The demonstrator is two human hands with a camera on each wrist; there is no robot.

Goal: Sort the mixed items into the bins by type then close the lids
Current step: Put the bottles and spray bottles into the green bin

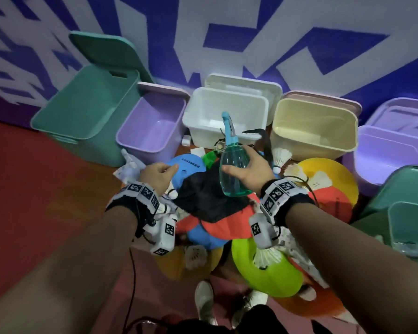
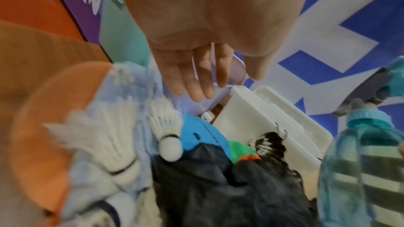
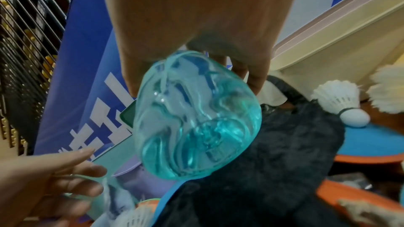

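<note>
On the red floor [image 1: 34,189] w/ open bins by the wall, my right hand [image 1: 250,171] grips the spray bottle [image 1: 233,169] mid-body above the pile, left hand [image 1: 156,175] relaxed, empty; looks light, thin, slick plastic, so I'd hold firm, not squeeze.

Translucent teal spray bottle [image 1: 234,169], black cloth [image 1: 210,198], lime-green disc [image 1: 270,273].

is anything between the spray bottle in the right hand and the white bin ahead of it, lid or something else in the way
Nothing visible blocks it. The right hand holds the spray bottle above the pile, just short of the white bin. That bin stands open, its lid propped behind it against the wall.
</note>
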